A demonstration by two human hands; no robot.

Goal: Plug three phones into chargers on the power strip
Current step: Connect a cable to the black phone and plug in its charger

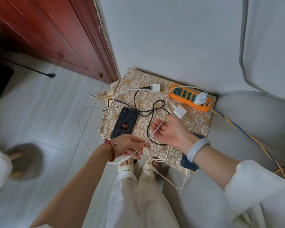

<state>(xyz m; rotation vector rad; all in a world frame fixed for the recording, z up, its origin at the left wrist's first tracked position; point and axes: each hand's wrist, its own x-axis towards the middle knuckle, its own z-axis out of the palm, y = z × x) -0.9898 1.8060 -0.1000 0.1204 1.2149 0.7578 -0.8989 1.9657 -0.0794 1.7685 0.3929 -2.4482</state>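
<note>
wall: plain pale grey (171, 33)
door: reddish-brown wood, left (44, 35)
floor: light grey boards (39, 102)
sofa: grey, right (253, 122)

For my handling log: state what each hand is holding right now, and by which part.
The left hand pinches the white cable along its cord, not at a plug. The right hand lies palm up, fingers relaxed, with that cable draped across them.

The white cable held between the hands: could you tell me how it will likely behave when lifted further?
The white cable probably stays floppy: it sags in loops below the left hand. It may snag, since it crosses the black braided cable. It looks light, lying across the open right hand.
</note>
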